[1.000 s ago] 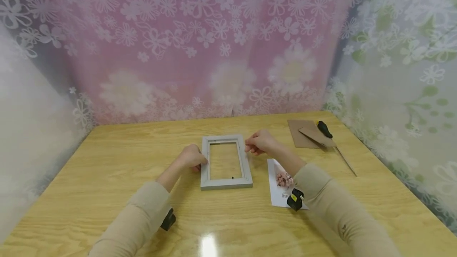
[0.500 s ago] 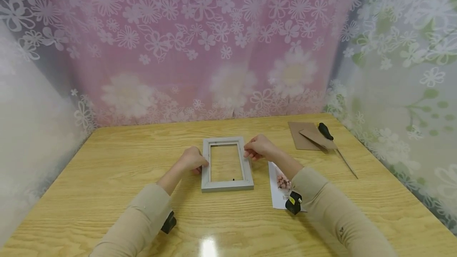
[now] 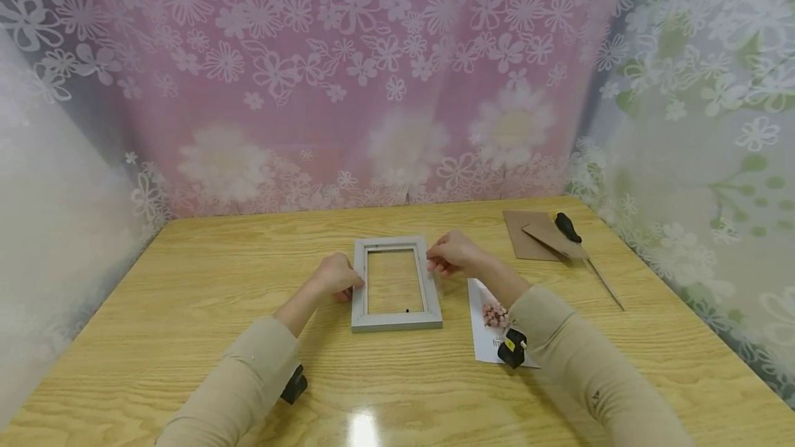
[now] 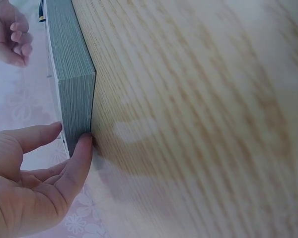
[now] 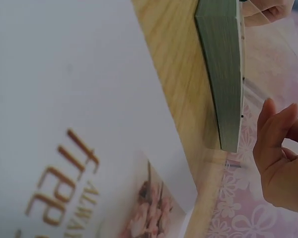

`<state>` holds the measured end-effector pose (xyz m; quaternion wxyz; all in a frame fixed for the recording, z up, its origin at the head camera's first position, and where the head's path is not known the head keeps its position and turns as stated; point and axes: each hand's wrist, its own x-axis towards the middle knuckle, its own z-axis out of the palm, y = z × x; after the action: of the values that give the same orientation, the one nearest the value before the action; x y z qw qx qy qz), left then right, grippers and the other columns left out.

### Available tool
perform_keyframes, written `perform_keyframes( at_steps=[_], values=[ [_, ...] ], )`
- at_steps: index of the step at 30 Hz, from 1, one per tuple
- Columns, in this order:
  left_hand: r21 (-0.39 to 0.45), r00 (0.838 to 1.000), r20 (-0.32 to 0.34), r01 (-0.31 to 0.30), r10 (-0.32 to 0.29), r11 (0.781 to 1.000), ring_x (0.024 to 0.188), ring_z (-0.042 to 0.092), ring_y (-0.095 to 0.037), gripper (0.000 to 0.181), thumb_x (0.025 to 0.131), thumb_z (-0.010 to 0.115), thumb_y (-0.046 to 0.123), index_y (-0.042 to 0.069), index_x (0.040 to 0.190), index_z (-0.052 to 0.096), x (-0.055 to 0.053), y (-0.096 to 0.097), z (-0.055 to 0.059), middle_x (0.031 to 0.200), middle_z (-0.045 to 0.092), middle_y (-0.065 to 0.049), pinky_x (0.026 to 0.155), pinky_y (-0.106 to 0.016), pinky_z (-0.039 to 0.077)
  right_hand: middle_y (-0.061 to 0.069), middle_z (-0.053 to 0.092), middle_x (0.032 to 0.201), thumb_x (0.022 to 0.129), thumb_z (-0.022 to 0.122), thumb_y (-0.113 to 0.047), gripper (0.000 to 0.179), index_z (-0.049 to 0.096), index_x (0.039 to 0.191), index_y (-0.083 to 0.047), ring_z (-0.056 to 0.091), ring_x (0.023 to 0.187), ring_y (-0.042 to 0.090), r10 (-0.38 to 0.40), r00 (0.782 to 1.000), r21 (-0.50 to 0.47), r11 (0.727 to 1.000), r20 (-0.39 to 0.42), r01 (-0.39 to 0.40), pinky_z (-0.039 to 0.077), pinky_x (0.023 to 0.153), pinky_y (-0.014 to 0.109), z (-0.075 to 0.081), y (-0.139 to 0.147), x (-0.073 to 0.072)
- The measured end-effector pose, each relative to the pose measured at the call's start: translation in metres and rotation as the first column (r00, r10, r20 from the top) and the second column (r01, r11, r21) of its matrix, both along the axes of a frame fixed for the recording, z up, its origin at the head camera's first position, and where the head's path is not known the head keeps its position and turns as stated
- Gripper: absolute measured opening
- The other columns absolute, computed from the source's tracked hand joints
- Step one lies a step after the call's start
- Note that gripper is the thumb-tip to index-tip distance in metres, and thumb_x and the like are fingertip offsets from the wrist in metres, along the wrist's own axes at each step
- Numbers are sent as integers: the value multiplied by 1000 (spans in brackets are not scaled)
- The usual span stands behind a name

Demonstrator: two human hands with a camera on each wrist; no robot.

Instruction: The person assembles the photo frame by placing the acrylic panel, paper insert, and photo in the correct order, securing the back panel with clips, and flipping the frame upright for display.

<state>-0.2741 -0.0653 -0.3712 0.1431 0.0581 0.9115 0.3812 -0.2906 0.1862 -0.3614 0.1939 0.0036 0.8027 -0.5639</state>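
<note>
A pale grey picture frame (image 3: 397, 321) lies flat on the table, its opening showing wood grain. My left hand (image 3: 335, 276) grips the frame's left side; in the left wrist view its thumb lies on the upper face and a finger against the outer side. My right hand (image 3: 455, 254) is raised just above the right side, thumb and fingertips together. Faint edges of a clear pane (image 5: 260, 94) run from the frame towards those fingertips in the right wrist view, and my right hand appears to pinch it. The pane is barely visible in the head view.
A white printed card (image 3: 487, 347) with pink flowers lies under my right forearm. At the back right are a brown backing board (image 3: 518, 236), its stand flap (image 3: 549, 239) and a screwdriver (image 3: 566, 226) with a black handle. Floral curtains surround the wooden table (image 3: 205, 281).
</note>
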Motion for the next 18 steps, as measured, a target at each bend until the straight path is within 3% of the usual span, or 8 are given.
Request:
perform_keyframes(
  at_steps=[11, 18],
  values=[
    [7, 1000, 5, -4, 4, 1000, 56, 61, -21, 12, 77, 67, 5, -6, 72, 63, 1, 0, 1, 66, 62, -12, 55, -28, 55, 5, 57, 58, 91, 52, -3, 19, 57, 98, 14, 49, 43, 6, -20, 1000, 38, 999, -12, 21, 47, 42, 18, -6, -14, -2],
    [13, 1000, -3, -2, 2, 1000, 55, 61, -19, 13, 77, 67, 5, -5, 70, 62, 1, -1, -1, 66, 61, -11, 53, -28, 55, 4, 54, 56, 91, 53, -4, 19, 58, 95, 14, 51, 43, 8, 11, 1000, 70, 997, 0, -11, 49, 43, 20, -10, -20, 1]
  ],
)
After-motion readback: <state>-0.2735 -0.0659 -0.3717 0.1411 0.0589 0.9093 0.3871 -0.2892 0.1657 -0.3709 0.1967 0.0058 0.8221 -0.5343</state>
